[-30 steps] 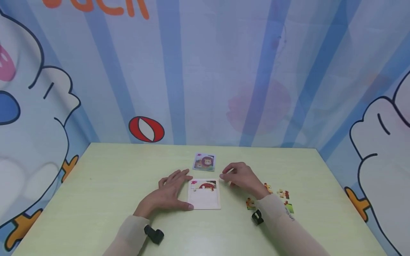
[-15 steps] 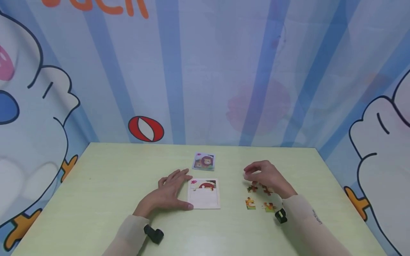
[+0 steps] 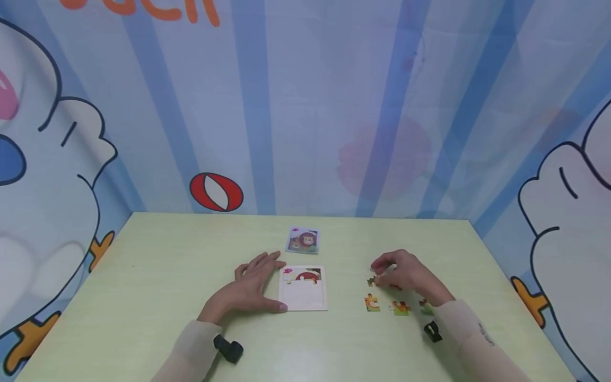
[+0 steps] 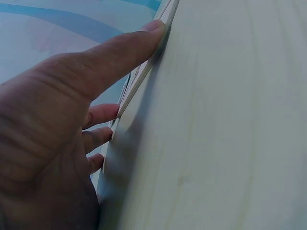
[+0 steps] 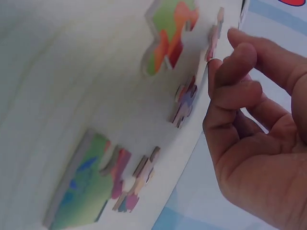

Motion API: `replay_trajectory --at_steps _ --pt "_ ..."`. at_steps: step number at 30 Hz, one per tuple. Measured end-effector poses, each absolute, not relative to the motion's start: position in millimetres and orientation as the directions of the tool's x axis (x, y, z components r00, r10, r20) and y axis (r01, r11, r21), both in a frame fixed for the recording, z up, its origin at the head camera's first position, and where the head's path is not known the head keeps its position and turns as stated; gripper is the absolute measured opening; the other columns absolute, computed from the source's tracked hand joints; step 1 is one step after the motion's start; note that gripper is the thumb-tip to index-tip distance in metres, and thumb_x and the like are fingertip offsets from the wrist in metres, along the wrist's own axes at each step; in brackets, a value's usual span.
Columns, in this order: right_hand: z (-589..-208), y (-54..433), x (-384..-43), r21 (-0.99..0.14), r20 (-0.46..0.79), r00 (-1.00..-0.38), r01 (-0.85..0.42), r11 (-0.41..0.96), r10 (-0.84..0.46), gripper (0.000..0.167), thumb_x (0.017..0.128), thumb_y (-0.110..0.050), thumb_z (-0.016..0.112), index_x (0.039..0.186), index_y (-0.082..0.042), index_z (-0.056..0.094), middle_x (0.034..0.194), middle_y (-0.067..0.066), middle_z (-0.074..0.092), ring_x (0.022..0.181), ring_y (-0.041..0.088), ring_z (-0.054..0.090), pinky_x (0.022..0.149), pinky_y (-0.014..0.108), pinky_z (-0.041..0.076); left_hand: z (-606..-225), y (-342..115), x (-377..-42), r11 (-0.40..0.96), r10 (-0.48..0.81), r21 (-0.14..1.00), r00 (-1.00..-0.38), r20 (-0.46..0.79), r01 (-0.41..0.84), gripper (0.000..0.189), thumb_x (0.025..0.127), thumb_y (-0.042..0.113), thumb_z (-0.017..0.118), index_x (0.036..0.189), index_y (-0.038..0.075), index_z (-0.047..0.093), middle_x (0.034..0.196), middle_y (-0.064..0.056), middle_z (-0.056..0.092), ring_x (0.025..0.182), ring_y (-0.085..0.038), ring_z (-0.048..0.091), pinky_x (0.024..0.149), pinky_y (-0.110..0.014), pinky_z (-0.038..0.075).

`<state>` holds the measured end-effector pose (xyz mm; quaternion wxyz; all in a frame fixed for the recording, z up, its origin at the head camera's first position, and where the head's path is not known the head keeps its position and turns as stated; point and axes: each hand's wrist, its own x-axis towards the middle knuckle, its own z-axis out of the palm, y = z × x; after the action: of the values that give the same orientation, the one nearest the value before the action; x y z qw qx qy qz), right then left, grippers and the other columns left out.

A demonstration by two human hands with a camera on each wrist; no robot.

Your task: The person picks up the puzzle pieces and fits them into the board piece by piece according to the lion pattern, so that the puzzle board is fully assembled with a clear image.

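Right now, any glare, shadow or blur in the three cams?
Head: pale glare on the near tabletop; left wrist: dim, dark shadow beside the left hand; right wrist: dim, puzzle pieces look slightly soft, tabletop steeply tilted in frame.

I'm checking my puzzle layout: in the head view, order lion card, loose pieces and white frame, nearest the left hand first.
1. White frame: touching the left hand.
2. Lion card: beyond the frame.
3. Loose pieces: right of frame.

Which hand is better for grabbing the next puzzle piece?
Probably the right hand: it's reaching right among the loose puzzle pieces. The left hand is farther away, touching the left edge of the white puzzle board.
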<state>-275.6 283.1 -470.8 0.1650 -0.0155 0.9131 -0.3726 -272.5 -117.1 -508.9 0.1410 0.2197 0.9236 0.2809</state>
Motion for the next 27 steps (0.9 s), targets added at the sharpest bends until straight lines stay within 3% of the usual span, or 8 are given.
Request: replay_trajectory --at_steps 6,17,27 --pt "-473.3 283.1 -275.7 -0.653 -0.292 -0.937 0.051 0.755 -0.190 0.032 0.089 -0.008 0.085 0.118 -0.006 0.075 0.106 0.010 0.068 0.084 0.020 0.059 0.069 0.032 0.052 -507.9 -116.7 -272.8 0.747 0.484 0.581 -0.864 -0.141 0.323 0.101 0.080 0.051 0.092 0.163 0.022 0.043 0.182 -0.002 0.020 0.170 -0.036 0.009 0.131 -0.073 0.010" --pt "-475.2 282.0 -274.1 -0.643 -0.248 -0.952 0.025 0.765 -0.177 0.024 0.088 -0.010 0.087 0.106 -0.007 0.072 0.103 0.009 0.070 0.089 0.022 0.059 0.072 0.032 0.051 -508.5 -116.3 -273.6 0.747 0.485 0.581 -0.863 -0.143 0.324 0.101 0.080 0.051 0.092 0.163 0.021 0.043 0.182 -0.003 0.021 0.170 -0.036 0.009 0.131 -0.072 0.010" --pt "-478.5 285.4 -274.9 -0.755 -0.227 -0.954 0.044 0.654 -0.198 0.015 0.094 -0.015 0.082 0.106 -0.008 0.074 0.088 0.007 0.070 0.070 0.018 0.061 0.062 0.031 0.051 -509.0 -116.9 -273.4 0.742 0.489 0.584 -0.862 -0.134 0.330 0.101 0.080 0.051 0.092 0.163 0.021 0.043 0.182 -0.003 0.021 0.170 -0.036 0.009 0.131 -0.072 0.011"
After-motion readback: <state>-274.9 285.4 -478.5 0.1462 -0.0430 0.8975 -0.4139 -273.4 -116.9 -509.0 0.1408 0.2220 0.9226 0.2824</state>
